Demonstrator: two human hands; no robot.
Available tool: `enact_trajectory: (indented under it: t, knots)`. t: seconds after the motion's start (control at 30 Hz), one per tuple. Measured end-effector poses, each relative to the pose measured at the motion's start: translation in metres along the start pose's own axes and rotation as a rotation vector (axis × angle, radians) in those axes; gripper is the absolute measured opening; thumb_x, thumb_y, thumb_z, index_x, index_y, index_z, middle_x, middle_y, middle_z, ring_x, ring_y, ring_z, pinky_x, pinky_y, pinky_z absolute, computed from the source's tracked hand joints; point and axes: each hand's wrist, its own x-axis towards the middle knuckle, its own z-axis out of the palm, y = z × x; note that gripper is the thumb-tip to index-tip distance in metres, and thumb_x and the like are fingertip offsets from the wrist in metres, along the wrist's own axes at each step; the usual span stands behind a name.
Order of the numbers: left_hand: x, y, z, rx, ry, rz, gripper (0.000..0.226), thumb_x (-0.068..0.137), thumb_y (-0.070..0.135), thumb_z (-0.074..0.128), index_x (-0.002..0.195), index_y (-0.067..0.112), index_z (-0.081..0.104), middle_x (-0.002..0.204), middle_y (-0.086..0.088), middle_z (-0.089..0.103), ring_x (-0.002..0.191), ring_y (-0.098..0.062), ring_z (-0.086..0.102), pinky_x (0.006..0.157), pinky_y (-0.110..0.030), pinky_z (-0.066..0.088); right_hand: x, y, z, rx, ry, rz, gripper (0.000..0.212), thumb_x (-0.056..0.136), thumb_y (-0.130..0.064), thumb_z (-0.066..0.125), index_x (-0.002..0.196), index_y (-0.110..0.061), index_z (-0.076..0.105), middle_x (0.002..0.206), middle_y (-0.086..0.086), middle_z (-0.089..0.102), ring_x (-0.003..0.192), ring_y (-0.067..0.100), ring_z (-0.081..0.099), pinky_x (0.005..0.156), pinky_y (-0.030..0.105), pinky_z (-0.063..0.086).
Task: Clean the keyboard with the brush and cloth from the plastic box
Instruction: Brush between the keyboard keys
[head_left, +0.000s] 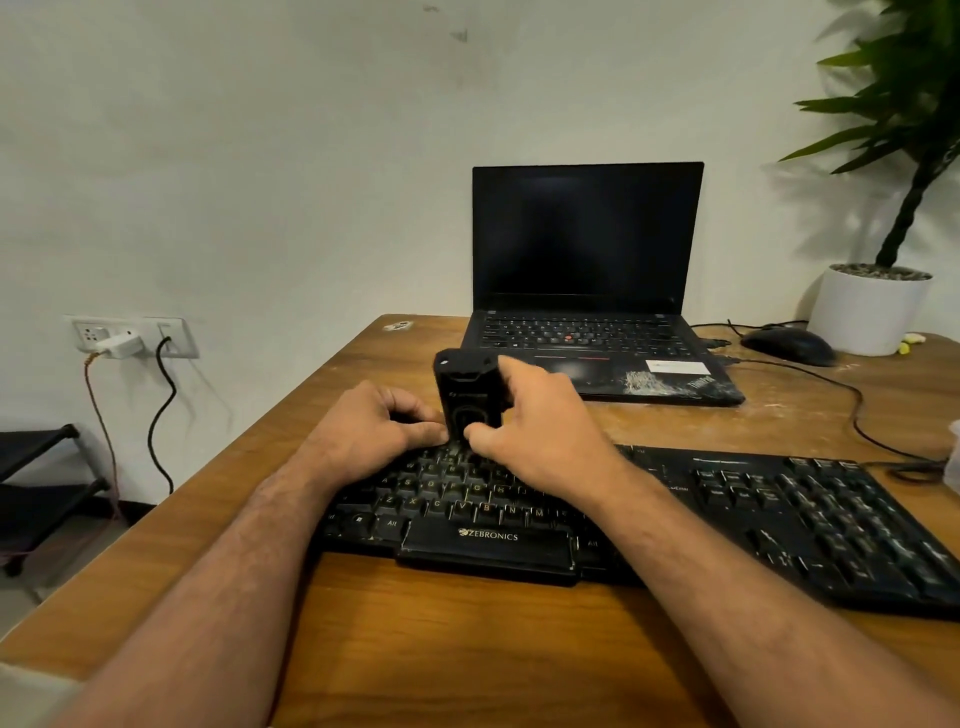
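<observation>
Both hands hold a small black brush (467, 397) upright over the keyboard (779, 514): right hand (540, 431) gripping it, left hand (379, 426) pinching its base. Best swept gently between key rows.

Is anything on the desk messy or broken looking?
Yes. The laptop has scuffed, whitish worn patches on its palm rest, at the front right. The wooden desk beside it shows pale scratchy marks or dust. The keyboard lies slanted across the desk, not square to its edge. Nothing looks spilled.
</observation>
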Motion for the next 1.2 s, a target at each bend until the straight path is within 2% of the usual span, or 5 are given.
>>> enact_trajectory:
  t: [0.37, 0.53, 0.67, 1.0, 1.2]
  knots:
    - [-0.002, 0.0, -0.001, -0.011, 0.0, 0.01, 0.01, 0.084, 0.016, 0.074, 0.078, 0.022, 0.079, 0.076, 0.004, 0.077, 0.076, -0.02, 0.073, 0.073, -0.027, 0.056, -0.004, -0.007, 0.002, 0.158, 0.0, 0.032, 0.035, 0.073, -0.02, 0.08, 0.103, -0.029, 0.064, 0.082, -0.01, 0.07, 0.059, -0.001, 0.06, 0.055, 0.015, 0.046]
    - [-0.006, 0.007, -0.002, 0.006, -0.005, 0.042, 0.056, 0.085, 0.003, 0.067, 0.043, 0.041, 0.066, 0.05, 0.017, 0.064, 0.047, 0.004, 0.059, 0.049, -0.006, 0.041, -0.01, -0.015, 0.009, 0.2, -0.136, -0.013, 0.044, 0.076, -0.019, 0.079, 0.116, -0.029, 0.063, 0.098, -0.012, 0.073, 0.082, 0.001, 0.069, 0.071, 0.019, 0.058]
    - [-0.004, 0.003, -0.001, -0.007, -0.001, 0.035, 0.025, 0.084, 0.009, 0.072, 0.071, 0.03, 0.078, 0.074, 0.01, 0.076, 0.071, -0.009, 0.071, 0.069, -0.02, 0.05, -0.004, -0.011, 0.004, 0.087, -0.022, -0.01, 0.039, 0.078, -0.021, 0.077, 0.112, -0.032, 0.062, 0.089, -0.011, 0.072, 0.054, 0.001, 0.06, 0.054, 0.016, 0.048]
    - [-0.004, 0.004, -0.001, -0.035, -0.026, 0.03, 0.01, 0.083, 0.017, 0.074, 0.076, 0.022, 0.078, 0.073, 0.009, 0.075, 0.071, -0.007, 0.07, 0.073, -0.024, 0.051, -0.012, -0.015, -0.009, 0.165, -0.079, 0.034, 0.04, 0.078, -0.017, 0.079, 0.113, -0.03, 0.065, 0.093, -0.012, 0.073, 0.067, -0.006, 0.065, 0.061, 0.015, 0.052]
    - [-0.006, 0.007, -0.001, 0.038, 0.076, 0.061, 0.035, 0.082, 0.009, 0.064, 0.052, 0.024, 0.054, 0.044, 0.014, 0.057, 0.044, 0.001, 0.052, 0.046, -0.009, 0.038, -0.026, -0.029, -0.004, 0.191, -0.26, -0.019, 0.044, 0.077, -0.015, 0.08, 0.114, -0.034, 0.067, 0.095, -0.015, 0.073, 0.081, -0.004, 0.068, 0.069, 0.014, 0.054]
